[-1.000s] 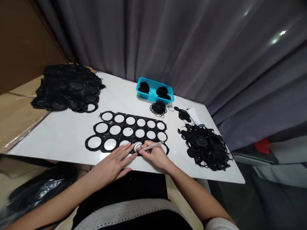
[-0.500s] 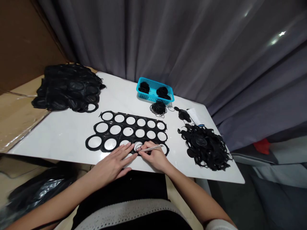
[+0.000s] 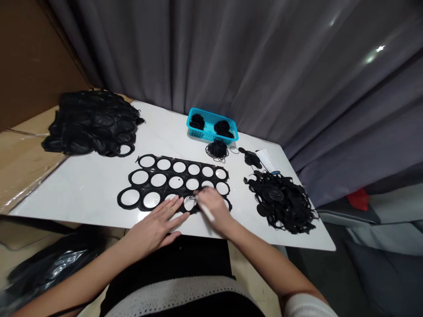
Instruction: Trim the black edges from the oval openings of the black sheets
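Open and flat, the left hand (image 3: pixel 153 224) grasps nothing, its fingertips resting on the lower edge of a black perforated sheet (image 3: pixel 168 173) and pinning it to a glossy, white marble-look table (image 3: pixel 82 189); the curled right hand (image 3: pixel 211 207) pinches a slim white pick (image 3: pixel 207 212), its tip hidden beneath the fingers close to a round hole in the sheet's lower row; the sheet lies mid-table, a thin, rubbery-looking lattice of rings with narrow webs between its holes, so hard dragging with the pick could tear a web or stretch a ring out of shape; if the left hand lifted, the sheet could slide on the slick surface; further left, a heaped pile of black cut sheets (image 3: pixel 92 125) sits at the table's edge beside creased cardboard (image 3: pixel 23 167), and its overlapping loops could catch and slump over that edge if disturbed; beyond the hands, a turquoise mesh basket (image 3: pixel 211 125) holds two black clumps, with a fine tangle of thin black rings (image 3: pixel 217 149) just in front; those hair-thin loops could knot if pulled carelessly; to the right, a loose, ragged mound of black offcuts (image 3: pixel 280 202) lies near a white paper slip (image 3: pixel 266 158), its curling strips liable to snag a passing sleeve.
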A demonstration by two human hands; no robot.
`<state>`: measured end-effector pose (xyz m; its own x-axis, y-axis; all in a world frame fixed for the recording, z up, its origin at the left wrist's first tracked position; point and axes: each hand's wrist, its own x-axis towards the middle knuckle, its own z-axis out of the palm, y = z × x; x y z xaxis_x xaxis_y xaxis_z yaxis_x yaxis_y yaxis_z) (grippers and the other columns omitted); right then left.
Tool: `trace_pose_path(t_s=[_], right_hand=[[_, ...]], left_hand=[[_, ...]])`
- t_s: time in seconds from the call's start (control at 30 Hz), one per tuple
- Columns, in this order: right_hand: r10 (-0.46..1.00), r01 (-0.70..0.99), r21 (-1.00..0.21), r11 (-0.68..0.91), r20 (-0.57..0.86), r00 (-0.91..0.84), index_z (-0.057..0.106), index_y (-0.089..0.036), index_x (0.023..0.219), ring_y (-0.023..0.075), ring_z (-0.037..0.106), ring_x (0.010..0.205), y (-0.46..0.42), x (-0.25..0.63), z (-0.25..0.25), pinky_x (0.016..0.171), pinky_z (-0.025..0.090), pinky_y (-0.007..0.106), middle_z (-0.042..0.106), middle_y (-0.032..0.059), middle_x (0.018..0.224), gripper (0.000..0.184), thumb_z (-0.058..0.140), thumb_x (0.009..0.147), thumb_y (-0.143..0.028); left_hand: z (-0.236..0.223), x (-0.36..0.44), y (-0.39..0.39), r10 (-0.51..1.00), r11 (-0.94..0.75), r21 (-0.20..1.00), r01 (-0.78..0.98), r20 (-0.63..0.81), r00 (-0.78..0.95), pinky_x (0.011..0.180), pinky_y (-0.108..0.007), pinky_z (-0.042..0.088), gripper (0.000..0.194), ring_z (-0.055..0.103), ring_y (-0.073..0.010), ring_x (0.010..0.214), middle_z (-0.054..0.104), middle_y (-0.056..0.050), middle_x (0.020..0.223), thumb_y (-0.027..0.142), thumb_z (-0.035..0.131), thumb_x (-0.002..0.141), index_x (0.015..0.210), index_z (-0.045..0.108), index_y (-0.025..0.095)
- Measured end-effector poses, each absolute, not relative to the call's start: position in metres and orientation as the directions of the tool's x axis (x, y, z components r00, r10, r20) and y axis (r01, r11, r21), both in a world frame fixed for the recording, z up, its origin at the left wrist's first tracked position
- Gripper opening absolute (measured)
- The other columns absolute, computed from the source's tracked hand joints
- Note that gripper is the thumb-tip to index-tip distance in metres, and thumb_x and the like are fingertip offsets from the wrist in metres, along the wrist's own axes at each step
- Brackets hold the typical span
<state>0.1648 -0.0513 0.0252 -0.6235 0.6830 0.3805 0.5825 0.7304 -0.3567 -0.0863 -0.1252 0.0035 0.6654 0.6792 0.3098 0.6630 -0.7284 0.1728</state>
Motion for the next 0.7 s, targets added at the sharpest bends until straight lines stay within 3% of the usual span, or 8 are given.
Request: trace_pose_path(t_s=[0.1,0.17,0.27,0.37,0.5,0.7], right_hand=[[0.845,0.738,-0.479,0.475,0.483,-0.230,0.060,-0.021,0.088,0.0253,0.057,0.084,-0.006,0.178,0.041,0.076,0.045,0.037,0.066,0.0099,0.087,0.018,0.044,0.096,-0.019],[0.904,0.724,-0.583,0.367,0.406,-0.132,0.056,-0.022,0.080,0.0224,0.056,0.074,0.013,0.178,0.050,0.071,0.044,0.034,0.065,0.0057,0.080,0.016,0.048,0.094,-0.023],[0.952,0.598,-0.744,0.299,0.188,-0.242,0.052,-0.023,0.072,0.0190,0.058,0.070,0.007,0.160,0.055,0.069,0.043,0.030,0.065,0.0003,0.074,0.017,0.058,0.088,-0.028],[0.914,0.450,-0.862,0.234,0.036,-0.405,0.053,-0.023,0.073,0.0185,0.064,0.079,-0.022,0.132,0.050,0.073,0.045,0.028,0.069,-0.0007,0.080,0.018,0.063,0.086,-0.030],[0.836,0.366,-0.907,0.209,-0.028,-0.548,0.056,-0.022,0.074,0.0172,0.064,0.080,-0.055,0.107,0.043,0.073,0.045,0.028,0.071,-0.0009,0.083,0.018,0.064,0.087,-0.030],[0.820,0.402,-0.876,0.268,-0.012,-0.572,0.061,-0.021,0.077,0.0177,0.063,0.086,-0.066,0.103,0.037,0.079,0.046,0.030,0.070,0.0002,0.088,0.012,0.067,0.088,-0.024]], left_hand=[[0.006,-0.085,-0.127,0.685,-0.723,0.162,0.671,0.297,0.666,0.116,-0.052,0.040,0.048,0.040,-0.0348,0.146,0.036,-0.015,0.162,0.032,0.059,0.098,0.145,0.053,0.025],[0.009,-0.085,-0.129,0.683,-0.724,0.150,0.674,0.292,0.669,0.116,-0.051,0.041,0.049,0.041,-0.0343,0.146,0.037,-0.015,0.161,0.033,0.060,0.097,0.145,0.053,0.025],[0.011,-0.091,-0.135,0.689,-0.715,0.132,0.686,0.299,0.660,0.118,-0.049,0.039,0.053,0.040,-0.0306,0.147,0.038,-0.014,0.161,0.036,0.058,0.099,0.149,0.047,0.023],[0.010,-0.104,-0.141,0.727,-0.663,0.123,0.739,0.342,0.595,0.121,-0.048,0.035,0.050,0.042,-0.0281,0.146,0.043,-0.014,0.158,0.036,0.052,0.102,0.149,0.047,0.019],[0.004,-0.119,-0.150,0.751,-0.627,0.121,0.770,0.357,0.555,0.118,-0.047,0.038,0.043,0.047,-0.0281,0.142,0.048,-0.014,0.155,0.034,0.050,0.103,0.143,0.054,0.020],[-0.002,-0.120,-0.157,0.773,-0.600,0.144,0.786,0.358,0.524,0.115,-0.048,0.044,0.047,0.048,-0.0300,0.142,0.047,-0.013,0.155,0.032,0.053,0.101,0.147,0.051,0.022]])
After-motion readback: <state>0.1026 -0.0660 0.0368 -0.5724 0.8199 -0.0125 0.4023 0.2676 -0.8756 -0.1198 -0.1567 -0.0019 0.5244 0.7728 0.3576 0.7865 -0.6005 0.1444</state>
